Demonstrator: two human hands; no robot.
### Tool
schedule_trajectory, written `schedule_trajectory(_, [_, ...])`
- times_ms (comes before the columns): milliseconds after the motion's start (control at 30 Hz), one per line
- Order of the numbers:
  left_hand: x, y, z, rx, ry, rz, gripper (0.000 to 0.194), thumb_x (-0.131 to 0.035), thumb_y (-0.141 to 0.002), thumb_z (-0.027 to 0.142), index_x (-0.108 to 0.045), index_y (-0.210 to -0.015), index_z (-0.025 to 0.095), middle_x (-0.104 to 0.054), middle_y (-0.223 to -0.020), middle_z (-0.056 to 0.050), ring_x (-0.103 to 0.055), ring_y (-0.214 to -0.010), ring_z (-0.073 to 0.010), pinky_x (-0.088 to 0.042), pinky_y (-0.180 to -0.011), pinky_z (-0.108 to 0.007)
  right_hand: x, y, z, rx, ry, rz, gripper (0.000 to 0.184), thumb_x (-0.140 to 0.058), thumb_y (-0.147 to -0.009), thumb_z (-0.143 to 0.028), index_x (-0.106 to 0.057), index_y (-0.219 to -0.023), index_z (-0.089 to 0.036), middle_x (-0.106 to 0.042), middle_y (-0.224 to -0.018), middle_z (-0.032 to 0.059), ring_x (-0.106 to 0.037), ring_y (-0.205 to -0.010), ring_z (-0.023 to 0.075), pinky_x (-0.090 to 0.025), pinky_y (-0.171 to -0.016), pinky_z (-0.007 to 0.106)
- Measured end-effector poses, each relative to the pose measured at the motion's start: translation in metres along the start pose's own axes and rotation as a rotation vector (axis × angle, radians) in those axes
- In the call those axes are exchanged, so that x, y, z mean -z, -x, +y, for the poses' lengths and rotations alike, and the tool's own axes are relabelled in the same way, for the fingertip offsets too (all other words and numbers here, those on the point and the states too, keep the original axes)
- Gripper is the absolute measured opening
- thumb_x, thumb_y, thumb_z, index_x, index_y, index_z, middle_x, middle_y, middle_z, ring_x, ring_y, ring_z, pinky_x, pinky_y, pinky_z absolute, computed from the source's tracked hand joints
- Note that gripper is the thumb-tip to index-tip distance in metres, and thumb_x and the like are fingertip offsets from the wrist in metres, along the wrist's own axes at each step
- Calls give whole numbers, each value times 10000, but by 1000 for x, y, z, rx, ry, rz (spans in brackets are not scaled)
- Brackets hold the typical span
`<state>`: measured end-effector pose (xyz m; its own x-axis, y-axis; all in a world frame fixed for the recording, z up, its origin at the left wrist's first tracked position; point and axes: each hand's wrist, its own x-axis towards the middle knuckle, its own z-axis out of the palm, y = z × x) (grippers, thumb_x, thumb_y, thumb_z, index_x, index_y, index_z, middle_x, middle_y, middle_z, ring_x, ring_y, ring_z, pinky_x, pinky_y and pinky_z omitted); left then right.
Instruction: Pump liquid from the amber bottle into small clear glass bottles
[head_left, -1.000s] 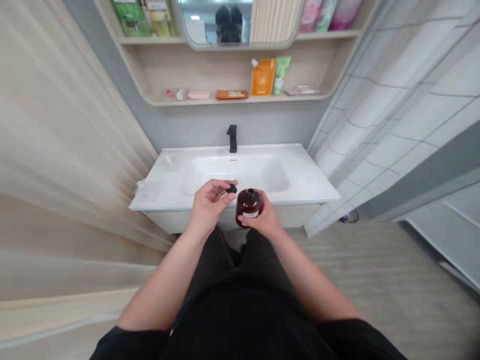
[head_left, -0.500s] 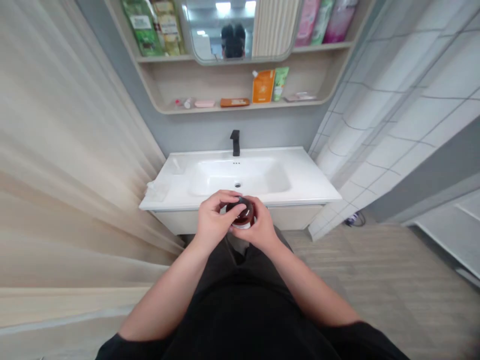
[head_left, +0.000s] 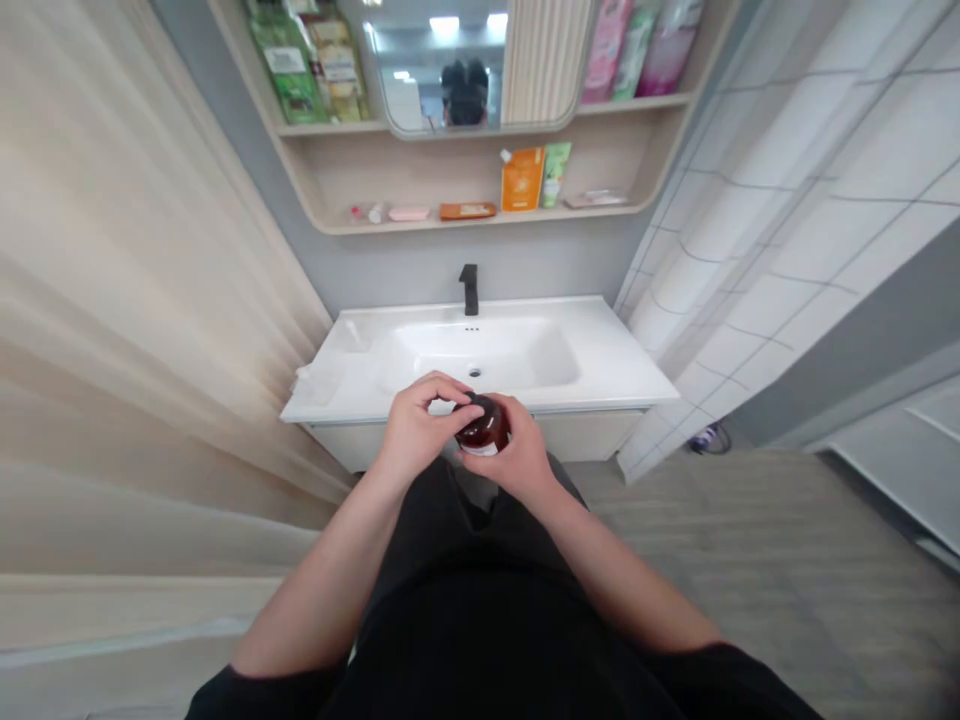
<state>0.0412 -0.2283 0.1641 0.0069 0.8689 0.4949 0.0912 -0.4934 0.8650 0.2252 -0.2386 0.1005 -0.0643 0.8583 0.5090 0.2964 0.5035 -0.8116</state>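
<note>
A dark brown bottle [head_left: 486,430] with a white label is held just in front of the washbasin's front edge. My right hand [head_left: 521,452] wraps round its right side, thumb across the front near the label. At the bottle's mouth is a small black cap [head_left: 474,398], partly covered by fingers. My left hand [head_left: 426,420] is closed on that cap from the left, with thumb and fingertips pinching it. Whether the cap is fully seated on the neck is hidden.
Behind the hands is a white washbasin [head_left: 622,370] with a black faucet [head_left: 469,290]. Above it, a wall shelf [head_left: 405,228] carries an orange pouch [head_left: 521,180], a green tube [head_left: 555,175] and several bottles. A beige curtain [head_left: 150,350] hangs at left, white tiled wall [head_left: 757,280] at right.
My left hand has brought the black cap from beside the bottle onto its mouth. The bottle has shifted slightly left, and the view has tilted up a little.
</note>
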Motion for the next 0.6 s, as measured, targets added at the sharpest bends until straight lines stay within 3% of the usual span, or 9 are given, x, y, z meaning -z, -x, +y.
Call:
schedule_trajectory(100, [-5,3,0,-72,-63,63,236,-1020,-815,351,-806,-840,255,-811,-967,-59,-788,-976,-248,-647,-977,-423,-2,-1,-2,6,-5,-12,802,-1040,-660,-435,-693,-1371,-308,-808,-1275,93,-788,-1116,381,-662,-1010,567])
schedule_trajectory(167, [-5,7,0,-51,-18,-33,171,-929,-937,382,-847,-1023,259,-854,-1111,-87,-812,-1117,-269,-634,-1078,-442,-2,-2,-2,12,-6,-25,810,-1041,-664,-440,-697,-1384,-300,-812,-1288,101,-792,-1125,385,-662,-1014,570])
schedule_trajectory(233, [-1,7,0,-6,76,-190,334,-879,-997,415,-827,-1286,257,-868,-1263,-120,-809,-1262,-296,-610,-1172,-467,1,-2,-1,22,-1,-45,822,-1045,-665,-436,-703,-1400,-298,-817,-1288,102,-795,-1128,385,-661,-1027,573])
schedule_trajectory(300, [9,2,0,32,148,-275,540,-944,-946,427,-766,-1423,245,-850,-1369,-149,-813,-1295,-314,-619,-1181,-468,4,-3,0,32,-10,-77,851,-1055,-662,-431,-708,-1428,-302,-824,-1295,100,-798,-1143,387,-656,-1058,578])
schedule_trajectory(367, [21,-5,1,56,182,-284,607,-1005,-884,411,-755,-1410,236,-824,-1434,-169,-847,-1208,-306,-660,-1110,-443,7,-3,1,32,-56,-109,873,-1070,-658,-455,-716,-1441,-304,-830,-1317,100,-804,-1176,394,-646,-1099,585])
schedule_trajectory(433, [32,-12,2,72,211,-290,555,-995,-898,408,-763,-1371,235,-821,-1429,-170,-868,-1116,-282,-689,-1033,-419,9,-3,0,22,-107,-124,885,-1085,-642,-497,-729,-1427,-295,-833,-1339,105,-806,-1217,409,-634,-1135,592])
schedule_trajectory(600, [34,-13,-5,96,152,-302,631,-1074,-779,358,-797,-1334,250,-855,-1256,-136,-832,-1236,-312,-684,-1011,-387,8,-3,1,-2,-145,-141,861,-1082,-652,-499,-743,-1417,-296,-839,-1346,104,-810,-1223,407,-637,-1139,584])
